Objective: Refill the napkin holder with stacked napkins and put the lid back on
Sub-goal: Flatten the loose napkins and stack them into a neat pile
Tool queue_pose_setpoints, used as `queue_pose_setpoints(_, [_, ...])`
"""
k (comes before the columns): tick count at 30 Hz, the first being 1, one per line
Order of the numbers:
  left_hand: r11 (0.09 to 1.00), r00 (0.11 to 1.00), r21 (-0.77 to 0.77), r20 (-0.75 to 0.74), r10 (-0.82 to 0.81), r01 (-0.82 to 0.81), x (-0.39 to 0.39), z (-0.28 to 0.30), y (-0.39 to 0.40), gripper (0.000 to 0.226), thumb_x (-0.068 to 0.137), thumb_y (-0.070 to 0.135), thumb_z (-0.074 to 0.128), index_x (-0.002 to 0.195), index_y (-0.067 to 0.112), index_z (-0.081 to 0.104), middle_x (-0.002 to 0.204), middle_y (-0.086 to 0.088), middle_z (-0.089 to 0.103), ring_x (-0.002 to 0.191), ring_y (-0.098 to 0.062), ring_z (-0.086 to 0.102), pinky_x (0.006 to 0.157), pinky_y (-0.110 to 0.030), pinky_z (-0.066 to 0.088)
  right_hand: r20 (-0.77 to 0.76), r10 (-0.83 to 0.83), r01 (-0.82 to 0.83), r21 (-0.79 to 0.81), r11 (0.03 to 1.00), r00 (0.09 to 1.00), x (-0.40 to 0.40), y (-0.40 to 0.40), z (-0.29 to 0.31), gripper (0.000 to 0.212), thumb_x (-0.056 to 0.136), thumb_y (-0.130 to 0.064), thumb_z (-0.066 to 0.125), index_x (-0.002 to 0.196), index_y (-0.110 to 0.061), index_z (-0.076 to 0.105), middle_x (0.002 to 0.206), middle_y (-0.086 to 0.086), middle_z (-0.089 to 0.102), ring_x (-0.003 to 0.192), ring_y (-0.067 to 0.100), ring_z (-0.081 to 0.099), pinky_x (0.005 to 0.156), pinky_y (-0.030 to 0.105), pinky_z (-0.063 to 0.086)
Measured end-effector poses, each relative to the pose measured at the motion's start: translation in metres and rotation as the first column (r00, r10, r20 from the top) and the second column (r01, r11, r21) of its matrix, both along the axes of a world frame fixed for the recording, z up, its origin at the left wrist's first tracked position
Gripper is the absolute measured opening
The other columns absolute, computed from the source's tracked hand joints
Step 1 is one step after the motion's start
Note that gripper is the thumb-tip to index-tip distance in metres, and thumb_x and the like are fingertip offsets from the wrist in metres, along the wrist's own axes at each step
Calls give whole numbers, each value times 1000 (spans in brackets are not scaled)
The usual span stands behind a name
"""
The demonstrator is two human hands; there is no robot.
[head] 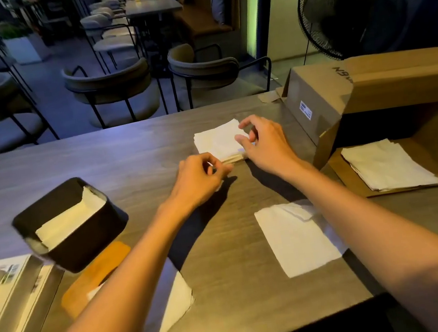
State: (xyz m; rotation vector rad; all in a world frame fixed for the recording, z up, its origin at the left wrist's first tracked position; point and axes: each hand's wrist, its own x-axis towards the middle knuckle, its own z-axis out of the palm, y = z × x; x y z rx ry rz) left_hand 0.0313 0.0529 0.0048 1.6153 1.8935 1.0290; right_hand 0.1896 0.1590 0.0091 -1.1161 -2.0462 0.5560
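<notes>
Two hands (199, 177) (262, 142) touch one napkin stack (217, 140).

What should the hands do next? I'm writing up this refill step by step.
Probably close both hands on the napkin stack and lift it toward the black holder. The left hand and right hand sit at its near edge without a full grip, and the holder stands open, partly filled, its wooden lid off.
</notes>
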Motion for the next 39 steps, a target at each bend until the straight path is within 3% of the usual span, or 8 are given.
queue_pose_setpoints(5, [965,965,-145,-111,-236,219,35,0,-31,36,80,60,70,79,24,67,68,7,62,60,-6,55,56,-20,41,77,139,-134,-63,989,987,30,-35,13,19,98,-28,67,116,-21,66,79,3,66,71,19,64,68,33,57])
queue_pose_setpoints(11, [967,941,-122,-231,-247,224,62,-20,-47,22,78,46,77,77,36,57,88,7,52,89,-16,51,73,-32,42,193,238,-203,-185,961,952,62,-68,21,20,99,-33,66,113,-18,68,87,5,72,81,19,69,70,28,57])
queue_pose_setpoints(16, [972,970,-84,-83,-228,221,51,-13,-55,15,88,31,73,81,34,59,78,12,60,75,-5,58,66,-19,42,336,301,-221,-255,941,893,78,-75,20,47,85,-60,71,113,-22,69,109,-4,64,98,10,60,80,26,54])
queue_pose_setpoints(19, [982,982,-26,46,-184,186,38,-8,-61,10,89,29,70,97,25,64,91,4,68,84,-11,66,73,-28,55,409,314,-203,-292,935,857,83,-77,18,50,82,-58,76,117,-23,68,110,-7,61,97,12,56,77,27,49])
queue_pose_setpoints(24, [995,956,59,279,-92,78,27,4,-74,21,94,20,64,108,6,60,95,-10,69,78,-19,68,56,-19,54,289,285,-197,-297,934,914,77,-75,16,16,97,-20,68,111,-18,73,106,0,70,100,20,64,74,27,51])
queue_pose_setpoints(29, [1000,852,15,523,1,-10,20,6,-76,41,92,25,67,128,24,47,107,-5,70,88,-21,72,60,-24,56,24,309,-286,-321,903,951,65,-79,22,8,97,-24,68,103,-28,70,95,-11,69,90,9,64,73,26,52])
queue_pose_setpoints(36, [999,739,-20,672,46,-44,17,8,-67,37,92,14,67,128,9,58,112,-6,72,91,-13,72,63,-20,57,-225,200,-279,-409,869,954,49,-71,22,40,94,-27,73,131,-19,61,121,-3,67,107,14,65,76,21,55])
queue_pose_setpoints(39, [995,716,21,696,57,-99,12,10,-59,29,93,13,65,122,11,61,109,-1,72,92,-12,71,63,-19,57,-241,111,-217,-477,852,964,45,-63,20,48,95,-36,70,137,-21,53,119,2,68,96,15,70,69,22,57])
